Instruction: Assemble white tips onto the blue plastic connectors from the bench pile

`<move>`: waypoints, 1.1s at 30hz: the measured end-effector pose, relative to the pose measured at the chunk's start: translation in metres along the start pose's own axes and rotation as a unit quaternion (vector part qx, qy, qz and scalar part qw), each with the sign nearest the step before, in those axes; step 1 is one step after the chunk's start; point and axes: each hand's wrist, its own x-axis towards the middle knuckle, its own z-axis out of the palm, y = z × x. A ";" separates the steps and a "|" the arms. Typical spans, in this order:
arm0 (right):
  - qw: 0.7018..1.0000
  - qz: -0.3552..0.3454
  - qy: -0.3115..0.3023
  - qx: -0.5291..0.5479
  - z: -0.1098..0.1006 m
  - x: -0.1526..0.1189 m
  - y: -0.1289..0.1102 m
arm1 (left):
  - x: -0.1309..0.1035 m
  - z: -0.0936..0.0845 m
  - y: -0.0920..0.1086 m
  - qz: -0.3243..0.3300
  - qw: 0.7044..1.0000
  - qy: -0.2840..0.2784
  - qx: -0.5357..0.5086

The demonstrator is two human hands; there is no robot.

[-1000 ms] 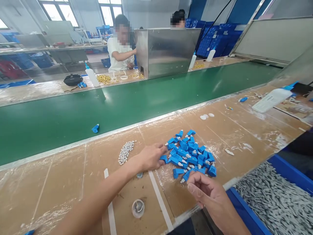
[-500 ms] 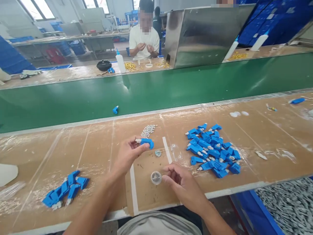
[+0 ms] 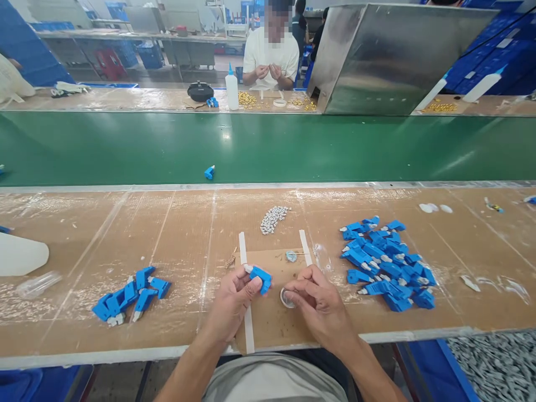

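Observation:
My left hand [image 3: 233, 298] grips a blue plastic part with a whitish tip [image 3: 262, 278] between thumb and fingers, above the board. My right hand [image 3: 321, 304] is closed in a pinch over a small round clear dish [image 3: 286, 302]; its fingertips cover part of the dish, and whatever they hold is hidden. A pile of similar blue parts [image 3: 389, 262] lies to the right, and a smaller group of them [image 3: 129, 295] to the left. Beyond my hands is a heap of small grey pieces [image 3: 273, 219].
A green conveyor belt [image 3: 293, 148] runs behind the table, with a single blue part [image 3: 210, 172] on it. Across it sits a person [image 3: 271, 56] near a white bottle [image 3: 231, 89] and a metal housing [image 3: 377, 61]. A blue bin of grey pieces [image 3: 494, 363] stands lower right.
My left hand has come down and nearer to my right hand with the blue part. The right fingers have moved from beside the dish to over it. The view has shifted.

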 end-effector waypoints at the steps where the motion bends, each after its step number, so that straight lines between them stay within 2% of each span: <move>1: 1.000 0.004 -0.001 0.003 -0.002 -0.001 -0.001 | 0.000 0.001 0.000 -0.007 1.000 -0.003 -0.021; 6: 0.997 0.047 0.002 0.057 -0.018 0.000 -0.005 | -0.004 0.004 -0.002 -0.067 0.991 -0.035 -0.106; 10: 0.993 0.028 0.057 0.102 -0.029 -0.001 -0.012 | -0.007 0.013 -0.002 -0.115 0.984 -0.060 -0.119; 14: 0.988 -0.018 0.095 0.123 -0.030 0.000 -0.029 | -0.010 0.025 -0.004 -0.143 0.977 -0.094 -0.128; 20: 0.984 -0.074 0.107 0.121 -0.023 0.001 -0.045 | -0.013 0.033 -0.007 -0.146 0.974 -0.105 -0.138; 33: 0.987 -0.069 0.109 0.099 -0.018 0.000 -0.039 | -0.014 0.033 -0.008 -0.154 0.974 -0.118 -0.120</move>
